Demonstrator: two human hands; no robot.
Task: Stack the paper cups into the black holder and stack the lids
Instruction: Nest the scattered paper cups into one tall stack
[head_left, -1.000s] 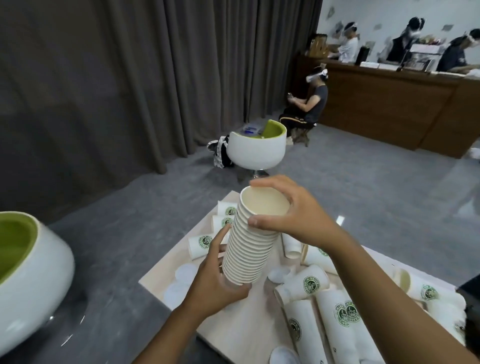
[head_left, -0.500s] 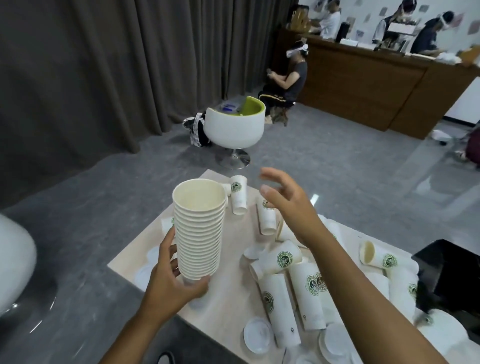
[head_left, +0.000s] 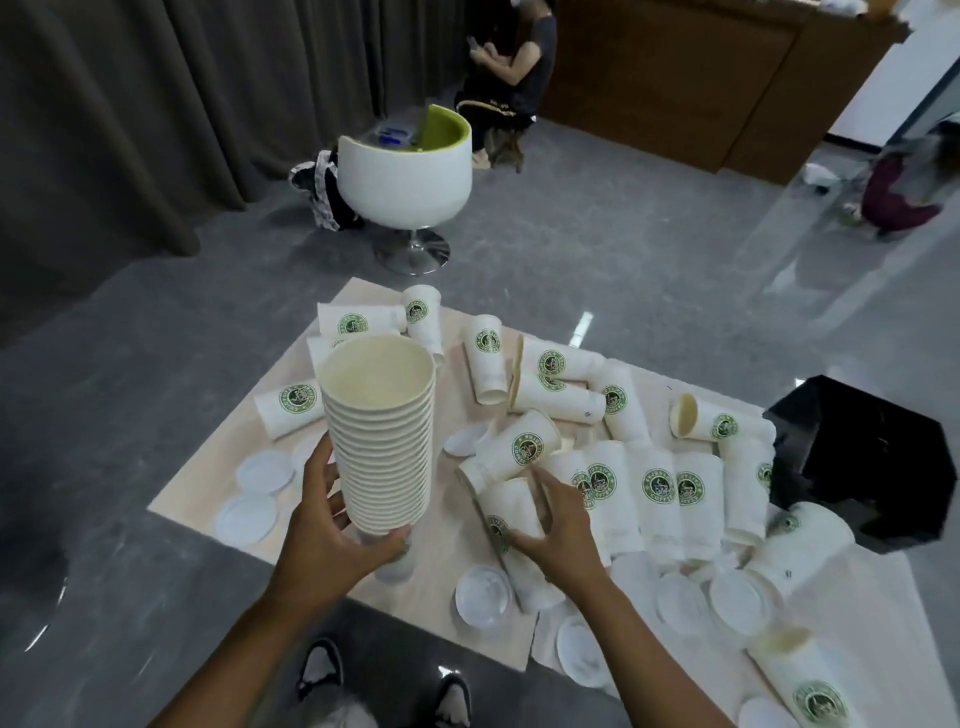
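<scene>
Left hand (head_left: 332, 540) is yours on the stack (head_left: 382, 436): fingers and thumb curled round its bottom end, thumb up the left side, holding it upright above the board (head_left: 441, 551) with the open mouth facing up. Stack is nested cups, rims showing as tight rings.

Right hand (head_left: 558, 525) is down among the loose cups, fingers curled on a lying cup (head_left: 511, 506) just right of the stack; thumb sits on the near side, fingertips over the far side. Contact looks like a grip, but blur there means you can't tell how tight.

More loose cups (head_left: 654, 483) lie on their sides across the board's middle and right, several touching or overlapping, logos up. A few sit at the far edge behind the stack.

Lids (head_left: 483, 595) are scattered flat: some left of your left hand near the board's edge, more along the near right side, partly under cups.

Holder (head_left: 872, 457) is black, at the right edge of the board, well apart from both hands. Its inside is too dark to read.
</scene>
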